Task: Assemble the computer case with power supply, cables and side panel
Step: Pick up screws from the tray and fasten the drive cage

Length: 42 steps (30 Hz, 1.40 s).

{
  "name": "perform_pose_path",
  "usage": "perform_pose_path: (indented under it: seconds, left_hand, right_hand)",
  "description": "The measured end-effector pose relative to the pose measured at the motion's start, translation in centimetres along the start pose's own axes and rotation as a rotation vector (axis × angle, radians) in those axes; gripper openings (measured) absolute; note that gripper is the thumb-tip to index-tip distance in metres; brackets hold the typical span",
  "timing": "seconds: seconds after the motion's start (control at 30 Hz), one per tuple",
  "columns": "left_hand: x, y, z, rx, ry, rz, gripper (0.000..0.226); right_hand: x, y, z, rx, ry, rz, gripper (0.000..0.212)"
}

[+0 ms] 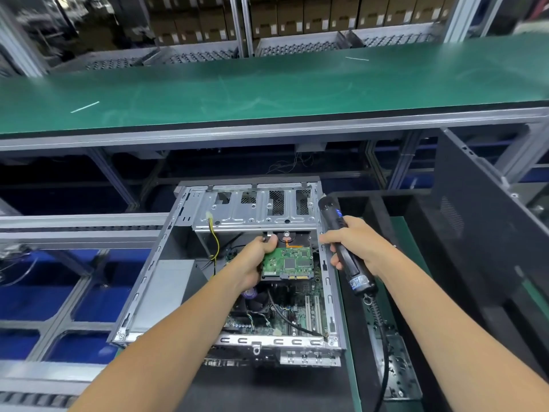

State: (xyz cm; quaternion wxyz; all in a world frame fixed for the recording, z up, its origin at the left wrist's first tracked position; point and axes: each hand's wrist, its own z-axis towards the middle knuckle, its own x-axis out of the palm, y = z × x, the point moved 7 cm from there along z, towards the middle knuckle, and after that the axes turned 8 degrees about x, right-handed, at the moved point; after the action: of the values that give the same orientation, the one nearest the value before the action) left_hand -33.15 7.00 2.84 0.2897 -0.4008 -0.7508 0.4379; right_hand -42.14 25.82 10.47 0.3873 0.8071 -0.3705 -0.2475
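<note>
Head view: our left hand (258,257) grips the hard drive (287,263), circuit board up, inside the open computer case (166,281), just below the drive cage (252,211). Our right hand (358,245) clasps the electric screwdriver (344,248) beside the case's right wall, its long axis pointing away from us.

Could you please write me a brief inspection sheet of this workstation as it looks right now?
Surface: green conveyor belt behind the case, bare but for two pale strips.
Job's things: open computer case, motherboard visible; hard drive with its green board up; dark side panel leaning at the right.
Clutter: nothing seen.
Grippers: left hand grips the hard drive; right hand holds an electric screwdriver.
Cables: yellow-black lead inside the case; screwdriver cord hanging down.
Surroundings: shelved cartons behind.
</note>
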Motion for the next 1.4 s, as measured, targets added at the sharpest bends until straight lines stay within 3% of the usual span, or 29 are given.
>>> perform_pose_path:
  seconds: [0.23, 0.4, 0.7, 0.9, 0.97, 1.17, 1.3, 1.4]
  left_hand:
    - [-0.1, -0.6, -0.1, 0.061, -0.015, 0.063, 0.075]
    - [0.7, -0.4, 0.1, 0.053, -0.048, 0.071, 0.062]
    - [0.5, 0.3, 0.8, 0.051, -0.009, 0.095, 0.069]
    - [1.1, 0.0, 0.8, 0.003, -0.044, -0.010, 0.040]
    - [1.4, 0.0, 0.9, -0.020, -0.042, -0.023, 0.040]
    - [2.3, -0.1, 0.6, -0.043, 0.094, -0.176, 0.015]
    - [1.8, -0.3, 0.7, -0.003, 0.128, -0.271, 0.023]
    - [1.4, -0.9, 1.0, 0.075, 0.079, -0.278, 0.009]
  right_hand:
    - [0.8, 1.1, -0.1, -0.025, 0.006, 0.006, 0.025]
    - [1.3, 1.4, 0.2, -0.050, -0.012, -0.015, 0.025]
    - [1.5, 2.0, 0.7, -0.025, -0.040, -0.053, 0.023]
    - [1.8, 2.7, 1.2, -0.019, -0.043, -0.088, 0.018]
    - [1.8, 2.6, 1.2, -0.015, -0.042, -0.097, 0.019]
    - [1.8, 2.6, 1.6, -0.040, -0.070, -0.107, 0.021]
    - [1.8, 2.6, 1.6, -0.060, -0.084, -0.127, 0.022]
    - [1.9, 2.7, 1.7, -0.056, -0.069, -0.147, 0.021]
